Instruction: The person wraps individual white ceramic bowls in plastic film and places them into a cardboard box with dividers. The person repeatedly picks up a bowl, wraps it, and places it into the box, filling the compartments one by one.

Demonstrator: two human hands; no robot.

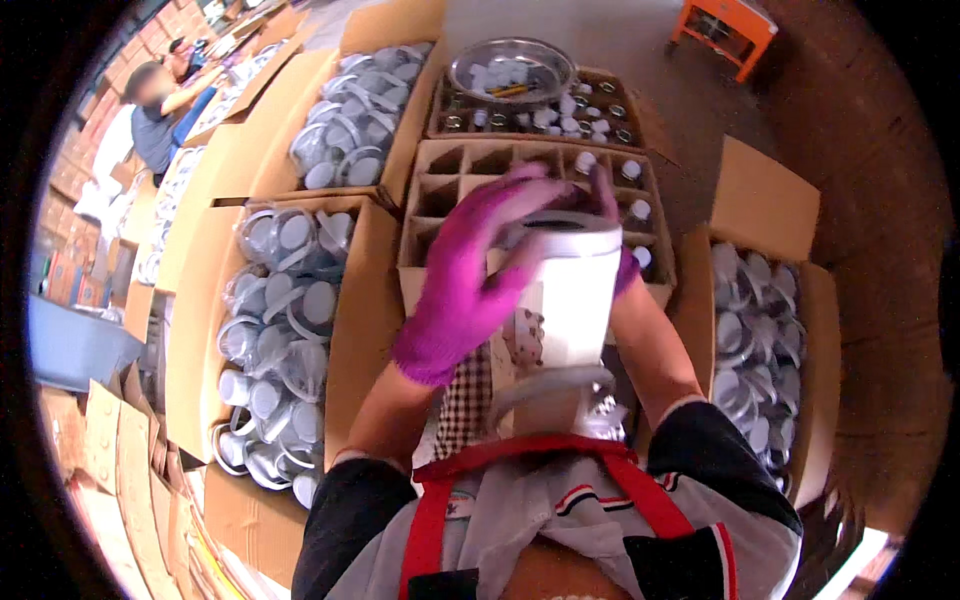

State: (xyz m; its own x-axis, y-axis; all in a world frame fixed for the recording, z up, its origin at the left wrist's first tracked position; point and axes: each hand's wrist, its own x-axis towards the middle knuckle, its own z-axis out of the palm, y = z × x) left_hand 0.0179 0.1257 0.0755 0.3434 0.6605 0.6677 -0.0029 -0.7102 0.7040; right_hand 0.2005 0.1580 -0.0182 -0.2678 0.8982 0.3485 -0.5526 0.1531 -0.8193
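A white cylindrical container [577, 292] with a grey rim and a dark opening at its upper end is between my hands, close to my chest. My left hand [480, 277], in a purple knit glove and blurred, lies along its left side near the rim. My right hand [611, 217], gloved too, is mostly hidden behind the container, with fingers showing at its far side. A grey curved handle or strap [551, 386] crosses below the container. Beyond my hands stands a divided cardboard box [536, 146], with white-capped bottles [630, 169] in some compartments.
Cartons of grey lids with handles stand at the left [367, 300], far left and right [814, 360]. A metal bowl [512, 41] rests on a box of bottles. A person [154, 135] sits at upper left. An orange cart [724, 30] stands upper right.
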